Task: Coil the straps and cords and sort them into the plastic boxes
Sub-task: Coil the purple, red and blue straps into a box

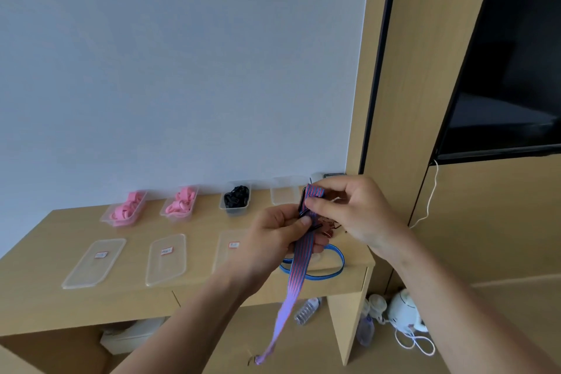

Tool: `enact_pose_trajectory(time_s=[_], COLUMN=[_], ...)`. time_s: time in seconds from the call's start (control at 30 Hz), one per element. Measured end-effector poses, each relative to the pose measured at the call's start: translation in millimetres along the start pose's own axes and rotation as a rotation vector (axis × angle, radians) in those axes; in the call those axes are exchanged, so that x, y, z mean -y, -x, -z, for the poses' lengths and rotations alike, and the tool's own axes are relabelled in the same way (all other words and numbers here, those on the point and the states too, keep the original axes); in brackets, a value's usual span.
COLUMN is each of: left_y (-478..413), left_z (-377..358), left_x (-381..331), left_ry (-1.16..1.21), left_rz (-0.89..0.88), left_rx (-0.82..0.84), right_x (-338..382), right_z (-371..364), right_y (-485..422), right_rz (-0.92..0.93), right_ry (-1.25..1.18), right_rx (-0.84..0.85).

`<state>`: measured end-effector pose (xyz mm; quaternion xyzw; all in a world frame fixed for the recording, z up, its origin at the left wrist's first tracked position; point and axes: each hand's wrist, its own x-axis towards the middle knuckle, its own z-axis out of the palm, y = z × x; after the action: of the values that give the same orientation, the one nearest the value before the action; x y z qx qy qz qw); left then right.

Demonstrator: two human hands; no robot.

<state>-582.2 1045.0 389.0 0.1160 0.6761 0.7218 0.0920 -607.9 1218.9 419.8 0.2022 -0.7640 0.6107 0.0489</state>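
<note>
**Striped strap [300,261] held above the desk [200,252], right end**

Gripped by the left hand [279,235], fingers curled round it; upper end pinched between thumb and forefinger of the right hand [358,209]. Tail hanging past the front edge. Along the back edge: pink straps [126,208] in two boxes [107,217], black cords [237,196] in a third. Blue strap [340,256] at the right front corner.

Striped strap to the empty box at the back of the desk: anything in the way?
Nothing visible. The empty box stands open, just behind the striped strap, which the left hand and right hand both pinch. The strap's loose tail hangs past the desk edge.
</note>
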Motion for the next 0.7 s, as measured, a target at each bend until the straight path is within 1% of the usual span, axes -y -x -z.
enact_pose_trajectory(time_s=[0.1,0.2,0.27,0.33,0.4,0.47,0.53,0.7], left_y=[-2.2,0.1,0.5,-0.1,-2.0,-6.3,-9.6,-11.8], left_z=[-2.6,-6.4,-7.7,-8.8,-9.9,-8.8,-5.9,-0.1], left_x=[4.9,14.7,19.6,18.6,13.9,9.8,7.7,6.0], left_ry=[0.027,0.072,0.105,0.142,0.209,0.277,0.323,0.393], left_rz=[0.009,0.058,0.081,0.089,0.109,0.145,0.162,0.186], left_rx=[-0.085,-0.197,-0.211,-0.189,-0.187,-0.201,-0.202,-0.209], right_x=[0.1,-0.2,-1.9,-4.7,-7.5,-12.7,-19.0,-36.0], right_z=[-0.9,-2.0,-5.6,-10.6,-15.6,-19.6,-24.2,-32.4], right_y=[-2.1,-3.8,-4.2,-2.6,1.6,6.3,11.5,22.6], right_rz=[0.062,0.114,0.170,0.241,0.368,0.476,0.544,0.650], right_ry=[0.044,0.045,0.107,0.195,0.282,0.345,0.401,0.568], right_rx=[-0.049,-0.184,-0.263,-0.321,-0.372,-0.383,-0.356,-0.345])
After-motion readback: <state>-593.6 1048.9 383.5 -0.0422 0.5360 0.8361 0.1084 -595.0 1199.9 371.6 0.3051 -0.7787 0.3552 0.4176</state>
